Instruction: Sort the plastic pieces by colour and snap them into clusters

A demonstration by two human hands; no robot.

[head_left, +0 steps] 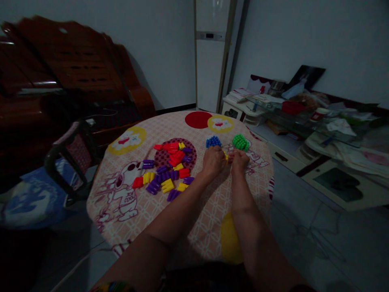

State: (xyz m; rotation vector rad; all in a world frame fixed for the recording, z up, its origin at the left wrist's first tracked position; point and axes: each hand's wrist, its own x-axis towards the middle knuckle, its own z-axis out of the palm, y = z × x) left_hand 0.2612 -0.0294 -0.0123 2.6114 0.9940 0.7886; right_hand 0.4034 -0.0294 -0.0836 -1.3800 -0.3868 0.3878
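Note:
My left hand (214,160) is closed, its fingers bent round small yellow plastic pieces (225,156) that show between my two hands. My right hand (240,160) is also closed, with its fingertips meeting the same yellow pieces; the exact grip is dim and partly hidden. Just beyond my left hand sits a cluster of blue knobbed pieces (213,141). A cluster of green knobbed pieces (241,142) lies beyond my right hand. To the left, red pieces (176,157), purple pieces (153,185) and other yellow pieces (167,185) are scattered in small joined groups.
Everything lies on an oval table with a patterned cloth (200,227). A folding chair (65,162) stands at its left, before a carved wooden sofa (75,69). On the right runs a low cabinet (285,160) cluttered with papers and bags. A white upright unit (211,69) stands behind.

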